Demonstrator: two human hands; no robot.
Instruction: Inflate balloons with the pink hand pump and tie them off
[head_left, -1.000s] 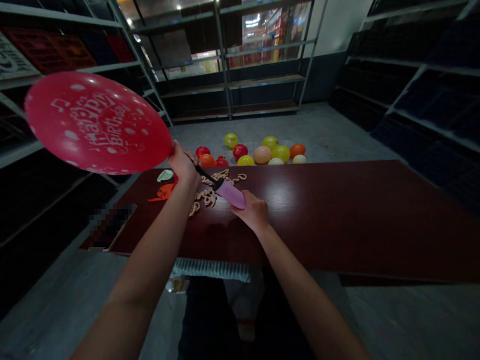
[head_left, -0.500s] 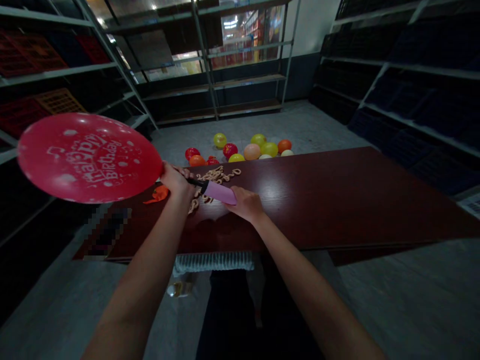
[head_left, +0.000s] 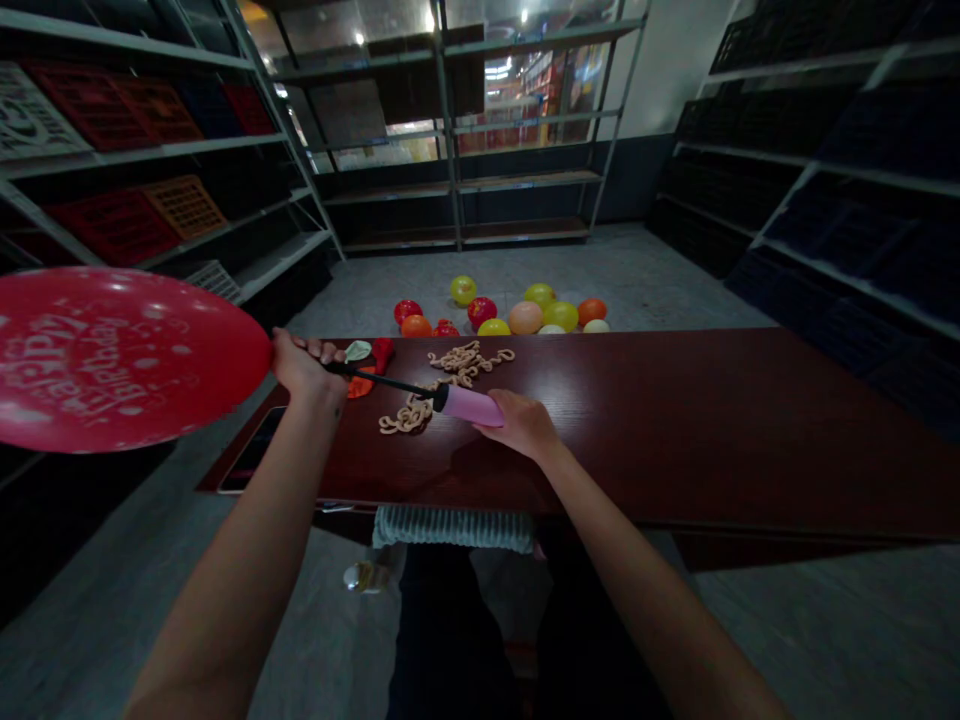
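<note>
A large inflated red balloon point(head_left: 135, 360) with white "Happy Birthday" print stretches off the left edge. My left hand point(head_left: 304, 370) is closed round its neck, where the black rod of the pump enters; the neck itself is hidden by the fingers. Over the table, my right hand point(head_left: 517, 420) grips the pink barrel of the balloon pump point(head_left: 469, 405). A long black rod shows between the two hands. Beneath the pump lies a tangle of beige curly cord-like pieces point(head_left: 457, 360). Uninflated balloons, orange point(head_left: 362, 383), red point(head_left: 382, 352) and pale green point(head_left: 358, 350), rest beside my left hand.
The dark red-brown table point(head_left: 675, 430) spans the front. A phone or tablet point(head_left: 255, 450) lies at its left end. Several inflated balloons point(head_left: 525, 318) sit on the floor behind it. Shelves with crates point(head_left: 135, 230) stand left and right. A bottle point(head_left: 365, 577) is on the floor.
My left hand and the red balloon have moved left, away from my right hand. More of the pump's black rod now shows. The camera view has shifted, too.
</note>
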